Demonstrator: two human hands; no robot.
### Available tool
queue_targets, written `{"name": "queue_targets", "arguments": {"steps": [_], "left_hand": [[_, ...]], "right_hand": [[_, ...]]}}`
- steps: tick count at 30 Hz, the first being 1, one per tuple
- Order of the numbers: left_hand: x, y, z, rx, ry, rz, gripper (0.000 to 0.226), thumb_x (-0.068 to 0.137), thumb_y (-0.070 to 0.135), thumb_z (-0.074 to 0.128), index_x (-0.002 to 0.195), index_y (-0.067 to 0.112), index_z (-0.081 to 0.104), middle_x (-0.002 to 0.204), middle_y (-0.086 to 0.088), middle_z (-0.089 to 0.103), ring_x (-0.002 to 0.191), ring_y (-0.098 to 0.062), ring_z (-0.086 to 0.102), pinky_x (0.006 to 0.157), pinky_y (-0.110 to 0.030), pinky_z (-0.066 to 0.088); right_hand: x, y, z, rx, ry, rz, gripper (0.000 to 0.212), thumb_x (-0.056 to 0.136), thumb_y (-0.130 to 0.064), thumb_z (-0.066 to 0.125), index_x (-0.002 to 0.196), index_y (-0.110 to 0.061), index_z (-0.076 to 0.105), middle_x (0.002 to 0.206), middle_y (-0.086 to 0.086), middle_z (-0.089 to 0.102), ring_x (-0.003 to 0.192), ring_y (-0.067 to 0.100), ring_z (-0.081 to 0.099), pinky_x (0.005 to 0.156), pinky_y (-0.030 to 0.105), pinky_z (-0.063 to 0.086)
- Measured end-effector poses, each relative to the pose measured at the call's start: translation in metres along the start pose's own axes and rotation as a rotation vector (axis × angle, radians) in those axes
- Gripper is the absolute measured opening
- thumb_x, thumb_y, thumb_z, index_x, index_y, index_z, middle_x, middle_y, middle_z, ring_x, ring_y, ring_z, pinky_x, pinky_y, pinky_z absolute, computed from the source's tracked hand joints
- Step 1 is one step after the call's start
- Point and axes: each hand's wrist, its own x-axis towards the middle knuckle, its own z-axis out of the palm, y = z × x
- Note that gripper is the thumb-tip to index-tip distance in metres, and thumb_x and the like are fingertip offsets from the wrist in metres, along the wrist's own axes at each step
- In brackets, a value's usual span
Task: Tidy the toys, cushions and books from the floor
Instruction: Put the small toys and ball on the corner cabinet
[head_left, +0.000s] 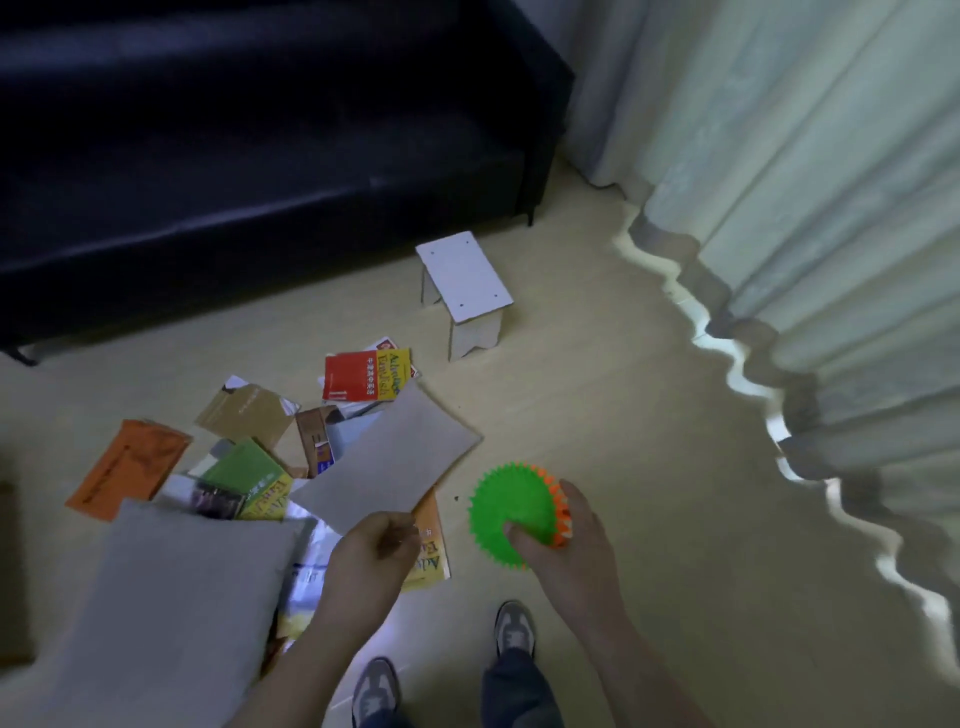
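Head camera, looking down: a person is standing on a pale wood floor beside a dark sofa (234, 156) and pleated curtains (805, 234). The right hand (566, 540) is gripping a spiky green and orange ball (511, 512), fingers wrapping its side; it is probably light, rubbery and squashy, easy to hold anywhere. The left hand (371, 545) is pinching the near corner of a flat grey cushion (389, 457), which looks soft and floppy. A second grey cushion (182, 597) is lying over scattered glossy books (363, 376), likely slippery. A small white stool (465, 296) is standing nearby
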Motion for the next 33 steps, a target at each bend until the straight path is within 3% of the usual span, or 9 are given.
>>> {"name": "queue_targets", "arguments": {"steps": [4,7,11,14,17,21,24,27,33], "left_hand": [[-0.045,0.044,-0.023,0.015,-0.031,0.141,0.025,0.089,0.009,0.062,0.079,0.031,0.059,0.082,0.011,0.065,0.081,0.0,0.058,0.068,-0.009,0.042],[-0.073,0.064,-0.036,0.026,-0.061,0.232,0.022,0.089,0.013,0.065,0.082,0.034,0.061,0.084,0.013,0.066,0.083,-0.001,0.06,0.068,-0.011,0.044],[-0.111,0.092,-0.047,0.019,-0.157,0.331,0.011,0.088,0.007,0.064,0.094,0.016,0.065,0.086,0.015,0.065,0.072,0.011,0.058,0.061,0.0,0.041],[-0.142,0.114,-0.044,0.023,-0.219,0.421,0.014,0.088,0.001,0.061,0.1,0.009,0.064,0.087,0.01,0.065,0.069,0.015,0.059,0.062,0.002,0.04],[-0.17,0.128,-0.033,-0.006,-0.259,0.477,0.015,0.088,-0.002,0.06,0.101,0.006,0.063,0.092,0.001,0.068,0.075,0.007,0.061,0.062,0.002,0.042],[-0.229,0.142,-0.001,-0.006,-0.323,0.559,0.015,0.088,0.001,0.062,0.099,0.011,0.065,0.093,0.001,0.069,0.083,0.002,0.063,0.065,-0.001,0.044],[-0.276,0.143,0.034,-0.024,-0.399,0.581,0.016,0.088,0.003,0.063,0.096,0.016,0.065,0.094,0.001,0.071,0.078,0.006,0.065,0.079,-0.018,0.051],[-0.337,0.136,0.08,-0.018,-0.493,0.605,0.016,0.087,0.002,0.064,0.096,0.016,0.066,0.094,-0.002,0.071,0.088,-0.009,0.067,0.085,-0.03,0.051],[-0.458,0.112,0.167,-0.002,-0.691,0.67,0.018,0.086,0.002,0.063,0.097,0.015,0.067,0.096,-0.003,0.072,0.086,-0.009,0.065,0.08,-0.024,0.05]], "right_hand": [[-0.057,-0.019,-0.027,0.159,0.138,-0.029,0.071,0.063,-0.046,0.079,0.125,-0.029,0.051,0.114,-0.003,0.06,0.105,0.019,0.059,0.091,0.035,0.048],[-0.099,-0.024,-0.042,0.229,0.229,-0.018,0.081,0.063,-0.047,0.079,0.135,-0.028,0.046,0.122,-0.003,0.058,0.111,0.017,0.057,0.098,0.036,0.046],[-0.154,-0.023,-0.06,0.308,0.353,0.003,0.088,0.062,-0.049,0.081,0.139,-0.029,0.044,0.129,-0.003,0.054,0.116,0.017,0.054,0.102,0.036,0.043],[-0.189,-0.017,-0.079,0.379,0.456,0.011,0.098,0.049,-0.064,0.073,0.137,-0.031,0.045,0.127,-0.003,0.057,0.114,0.017,0.057,0.101,0.039,0.046],[-0.218,-0.009,-0.101,0.428,0.55,-0.004,0.092,0.052,-0.057,0.078,0.134,-0.03,0.048,0.122,-0.005,0.059,0.109,0.016,0.06,0.098,0.038,0.048],[-0.269,0.022,-0.144,0.491,0.676,-0.023,0.099,0.045,-0.067,0.073,0.134,-0.033,0.046,0.126,-0.007,0.058,0.11,0.018,0.062,0.097,0.043,0.05],[-0.316,0.055,-0.175,0.535,0.763,-0.04,0.098,0.045,-0.067,0.073,0.134,-0.036,0.045,0.125,-0.01,0.058,0.108,0.017,0.063,0.095,0.044,0.051],[-0.375,0.101,-0.206,0.568,0.85,-0.037,0.098,0.045,-0.065,0.073,0.134,-0.037,0.045,0.122,-0.012,0.058,0.104,0.015,0.064,0.091,0.044,0.053],[-0.497,0.195,-0.26,0.599,1.057,0.011,0.092,0.045,-0.063,0.073,0.129,-0.038,0.048,0.116,-0.015,0.061,0.1,0.013,0.066,0.09,0.043,0.054]]}}
